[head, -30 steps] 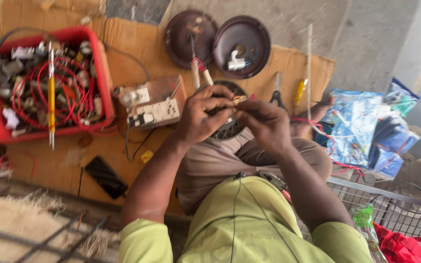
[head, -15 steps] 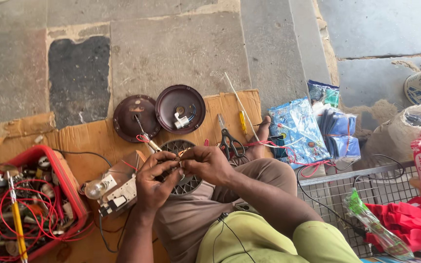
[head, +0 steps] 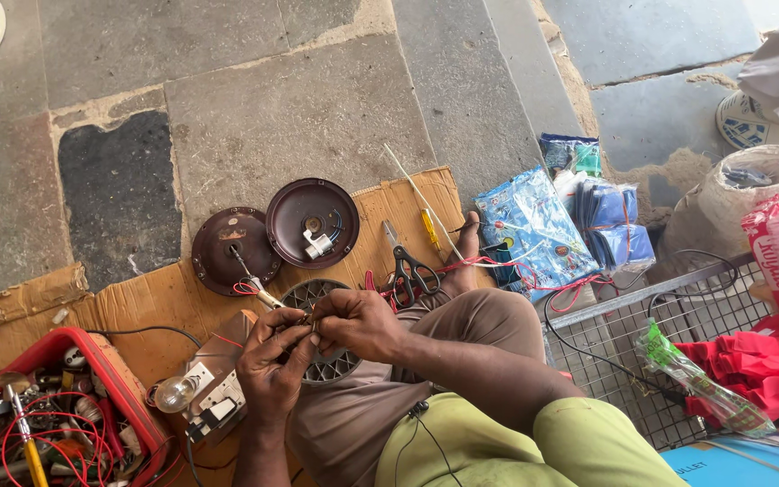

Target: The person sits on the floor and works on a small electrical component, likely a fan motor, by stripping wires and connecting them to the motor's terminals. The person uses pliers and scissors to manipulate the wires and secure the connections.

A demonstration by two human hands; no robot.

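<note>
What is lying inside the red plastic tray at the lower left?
The red tray holds tangled red wires, a yellow-handled screwdriver and small metal parts. Whatever lies beneath the wires is covered, and the frame edge cuts off part of the tray.

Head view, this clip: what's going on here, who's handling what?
A person sits on flattened cardboard on a stone floor, both hands together over a round slotted metal part on their lap. The left hand and right hand pinch something small between the fingertips; it is too small to identify. Two dark brown round covers lie just ahead, with scissors and a yellow-handled screwdriver beside them. A red tray of wires and parts sits to the left.
</note>
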